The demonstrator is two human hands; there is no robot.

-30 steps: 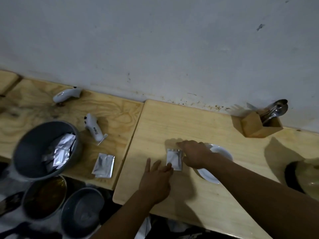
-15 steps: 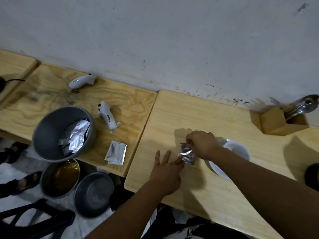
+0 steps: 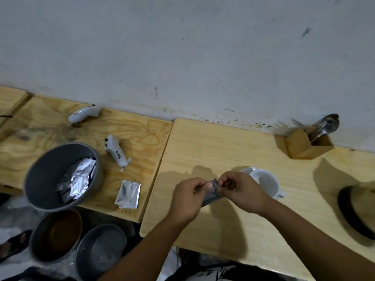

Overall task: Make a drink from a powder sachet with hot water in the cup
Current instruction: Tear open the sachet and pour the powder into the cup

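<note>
1. A small, shiny silver foil sachet [image 3: 211,194], crinkled, is held above the light wooden table [image 3: 223,151].
2. The left hand [image 3: 187,197] and right hand [image 3: 240,191] each pinch its top edge.
3. A white ceramic cup [image 3: 265,182] sits just behind the right hand.

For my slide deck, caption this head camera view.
Both hands, left and right, pinch a silver foil sachet beside a white ceramic cup.

Sachet [image 3: 212,194] — lower part behind fingers [image 3: 203,184]
</note>
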